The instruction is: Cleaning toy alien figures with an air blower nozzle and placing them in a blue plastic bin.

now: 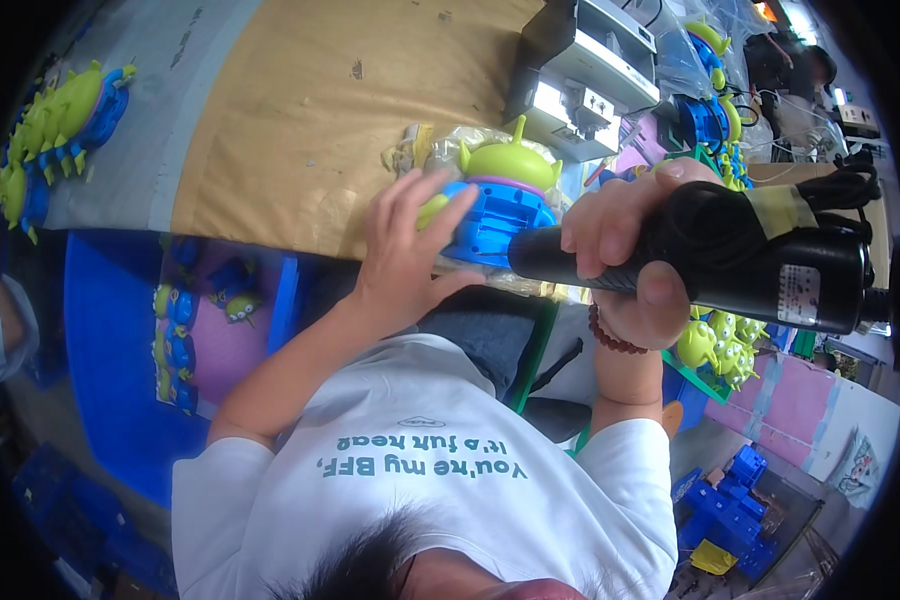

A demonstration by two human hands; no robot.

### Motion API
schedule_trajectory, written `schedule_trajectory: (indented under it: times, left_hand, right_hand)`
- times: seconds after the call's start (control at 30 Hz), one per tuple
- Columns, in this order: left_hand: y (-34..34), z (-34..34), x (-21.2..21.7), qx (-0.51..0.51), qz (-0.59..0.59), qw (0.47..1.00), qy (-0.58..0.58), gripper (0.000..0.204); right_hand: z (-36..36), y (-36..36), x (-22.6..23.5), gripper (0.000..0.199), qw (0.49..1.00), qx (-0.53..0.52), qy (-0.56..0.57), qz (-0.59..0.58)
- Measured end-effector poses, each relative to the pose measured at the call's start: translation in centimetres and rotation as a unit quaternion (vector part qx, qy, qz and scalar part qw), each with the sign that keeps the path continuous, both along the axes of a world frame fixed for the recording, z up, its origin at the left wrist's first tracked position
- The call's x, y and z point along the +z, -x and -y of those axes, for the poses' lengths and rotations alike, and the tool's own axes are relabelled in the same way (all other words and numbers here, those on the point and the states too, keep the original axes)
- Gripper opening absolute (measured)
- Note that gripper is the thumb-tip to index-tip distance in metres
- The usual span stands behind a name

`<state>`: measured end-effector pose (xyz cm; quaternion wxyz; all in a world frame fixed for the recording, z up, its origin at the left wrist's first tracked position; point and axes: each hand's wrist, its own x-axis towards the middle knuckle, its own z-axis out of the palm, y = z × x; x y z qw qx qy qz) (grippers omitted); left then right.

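A toy figure (500,222) with a green three-pointed head and a blue body lies on crumpled clear plastic at the table's near edge. My right hand (625,240) is closed around a black electric screwdriver (770,272), held nearly level. Its narrow end points left and meets or overlaps the blue body; the very tip is hidden. At the toy's left side is my left hand (400,245), fingers spread and somewhat blurred. The index finger overlaps the toy's edge, and the thumb stretches out below it.
Brown sheeting covers the table (300,130). A white-and-grey machine (585,90) stands behind the toy. More green-and-blue toys (75,115) stand far left. A blue bin (110,350) holds several toys below the table's left side; green heads (725,345) fill a tray at right.
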<state>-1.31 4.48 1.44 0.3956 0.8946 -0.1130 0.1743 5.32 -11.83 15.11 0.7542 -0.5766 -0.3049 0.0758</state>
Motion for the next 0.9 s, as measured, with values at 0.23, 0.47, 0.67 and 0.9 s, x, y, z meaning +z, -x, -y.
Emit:
schedule_trajectory:
  times: [0.23, 0.47, 0.67, 0.9]
  left_hand:
    - [-0.5, -0.2, -2.9, 0.021, -0.024, 0.999, -0.040, 0.093]
    - [-0.6, -0.3, -2.8, 0.001, -0.016, 0.999, -0.044, 0.091]
    - [-0.7, -0.5, -1.5, -0.002, -0.033, 0.999, -0.008, 0.082]
    - [-4.5, -0.8, 0.8, 0.036, -0.224, 0.971, 0.074, 0.042]
  right_hand:
    - [-0.5, -0.3, -2.3, 0.048, 0.999, 0.026, 0.001, 0.033]
    - [-0.2, -1.5, -3.8, 0.038, 0.983, 0.155, 0.000, 0.096]
    - [-0.4, -1.1, -4.0, 0.035, 0.988, 0.130, 0.002, 0.087]
    - [1.2, -1.4, -1.2, 0.040, 0.993, 0.009, -0.121, 0.003]
